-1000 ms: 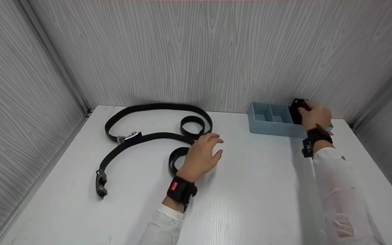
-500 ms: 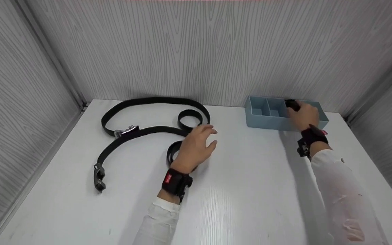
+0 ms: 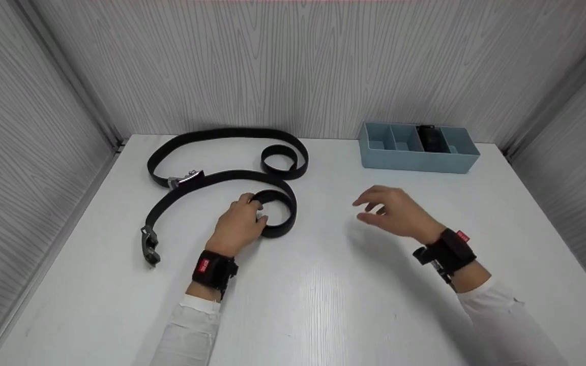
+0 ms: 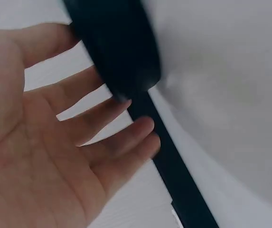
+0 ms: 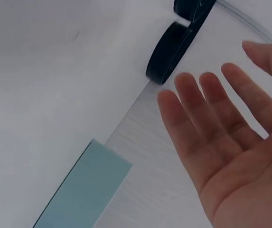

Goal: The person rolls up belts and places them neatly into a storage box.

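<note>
The left hand is at the near black belt. This belt lies on the white desk, and one end is rolled into a round coil. The coil is just to the right of the left hand. In the left wrist view, the thumb touches the edge of the coil and the pointer finger goes behind it. The middle fingertip is at the bottom of the coil, and the last two fingertips are on the flat strap below. These fingers are spread out and loose, not squeezed tight.

The right hand is in the air over the desk, to the right of the coil and well apart from it. Its fingers are loose, a little bent, and hold nothing.

The near belt's buckle is far to the left of the fingers. A second black belt lies behind, with its own little coil and a shiny buckle. A blue box sits behind the right hand. A black thing is in its third space from the left.
</note>
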A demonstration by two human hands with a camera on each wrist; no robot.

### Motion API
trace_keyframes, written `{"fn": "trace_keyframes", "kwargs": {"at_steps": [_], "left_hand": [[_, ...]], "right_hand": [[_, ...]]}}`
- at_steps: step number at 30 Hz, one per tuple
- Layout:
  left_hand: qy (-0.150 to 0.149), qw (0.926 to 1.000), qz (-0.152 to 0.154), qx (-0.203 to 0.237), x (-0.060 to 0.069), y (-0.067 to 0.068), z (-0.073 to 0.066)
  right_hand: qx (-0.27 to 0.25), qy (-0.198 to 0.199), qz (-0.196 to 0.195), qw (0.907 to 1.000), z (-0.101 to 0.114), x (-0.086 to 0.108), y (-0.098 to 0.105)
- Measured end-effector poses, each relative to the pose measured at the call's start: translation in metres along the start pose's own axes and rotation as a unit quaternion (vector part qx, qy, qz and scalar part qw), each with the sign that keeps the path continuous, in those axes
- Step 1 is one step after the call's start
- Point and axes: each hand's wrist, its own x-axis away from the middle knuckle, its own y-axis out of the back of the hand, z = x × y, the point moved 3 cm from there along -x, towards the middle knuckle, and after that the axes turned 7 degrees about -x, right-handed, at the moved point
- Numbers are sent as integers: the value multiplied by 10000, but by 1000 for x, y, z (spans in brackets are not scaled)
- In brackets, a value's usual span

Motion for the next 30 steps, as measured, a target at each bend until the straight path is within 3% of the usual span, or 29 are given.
{"fn": "trace_keyframes", "kwargs": {"at_steps": [2, 5, 11, 15, 19, 24, 30], "left_hand": [[-38, 10000, 48, 45, -1, -6, -7], [-204, 9996, 129, -116, -5, -13, -25], [-700, 9946, 503, -584, -13, -25, -69], [-990, 9926, 548, -433, -15, -29, -89], [-1075, 9927, 499, -211, -23, -31, -96], [-1038, 9925, 637, -83, -30, -30, -94], [-1034, 9924, 655, -95, -33, -27, -92]], "right_hand": [[75, 175, 324, 9993, 8, 0, -16], [157, 261, 466, 9985, 12, -2, -33], [499, 8, 246, 9985, 4, -15, -49], [714, -133, -49, 9973, -1, -22, -51], [662, -301, -382, 9966, -7, -29, -51], [596, -684, -513, 9946, -13, -29, -52], [1092, -424, -533, 9917, -9, -31, -52]]}}
